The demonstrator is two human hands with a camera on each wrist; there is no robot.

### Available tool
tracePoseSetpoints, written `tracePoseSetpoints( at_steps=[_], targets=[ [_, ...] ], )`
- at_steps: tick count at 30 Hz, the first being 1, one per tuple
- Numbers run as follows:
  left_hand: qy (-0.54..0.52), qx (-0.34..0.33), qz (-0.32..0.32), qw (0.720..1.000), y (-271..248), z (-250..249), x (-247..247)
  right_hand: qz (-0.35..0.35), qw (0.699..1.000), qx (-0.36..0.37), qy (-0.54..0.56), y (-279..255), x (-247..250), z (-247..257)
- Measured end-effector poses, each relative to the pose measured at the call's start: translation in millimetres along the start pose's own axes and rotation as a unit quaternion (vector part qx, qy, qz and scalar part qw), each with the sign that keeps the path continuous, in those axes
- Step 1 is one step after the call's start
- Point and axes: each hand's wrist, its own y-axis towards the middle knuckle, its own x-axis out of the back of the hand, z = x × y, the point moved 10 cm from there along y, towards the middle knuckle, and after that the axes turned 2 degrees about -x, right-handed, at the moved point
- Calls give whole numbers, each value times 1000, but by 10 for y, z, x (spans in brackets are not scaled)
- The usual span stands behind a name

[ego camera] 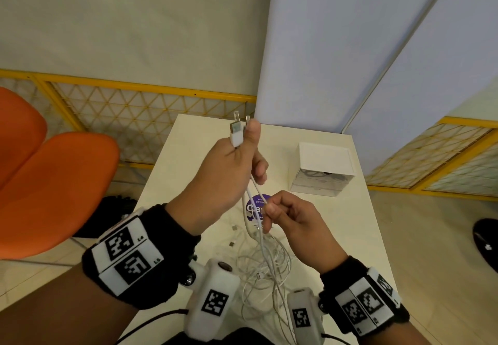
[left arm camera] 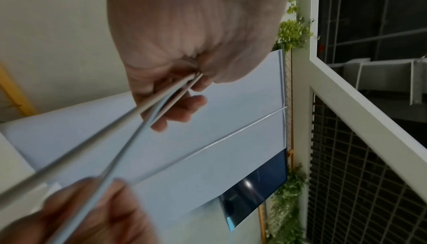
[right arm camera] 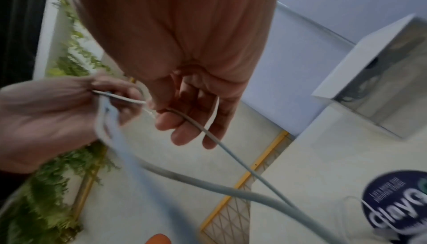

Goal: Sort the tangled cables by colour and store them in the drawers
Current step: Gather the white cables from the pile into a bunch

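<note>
White cables [ego camera: 254, 191] run between both hands — left [ego camera: 226, 172] higher (right [ego camera: 291, 218] pinching).

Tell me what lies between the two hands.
White cable strands run from the left hand down to the right hand, which pinches one; the head view shows it.

Left hand [ego camera: 223, 172] raised, fingers curled, thumb pressed upward against what it grips. Right hand [ego camera: 291, 220] lower and just beside it, thumb and forefinger pinched (remaining fingers loosely curled). Both wrists wear marker-tagged bands.
</note>
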Motion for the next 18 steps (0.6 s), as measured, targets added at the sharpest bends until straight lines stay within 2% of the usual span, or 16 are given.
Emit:
tracePoseSetpoints(
  at_steps=[3, 12, 15, 18],
  targets=[
    [-122, -6, 23, 992, -76, -218, -11, -2, 1000, -3, -7, -1, 54, -230],
    [-224, -28, 22, 974, -236, -813, 366, -15, 988, -111, -109, -156, 251, -1460],
    [-190, -13, 49, 980, -283, -809, 321, -30, 986, -113, -121, -151, 270, -1395],
    [-101, 32, 73, 992, -303, -527, 178, -42, 989, -84, -113, -54, 260, -1004]
  ],
)
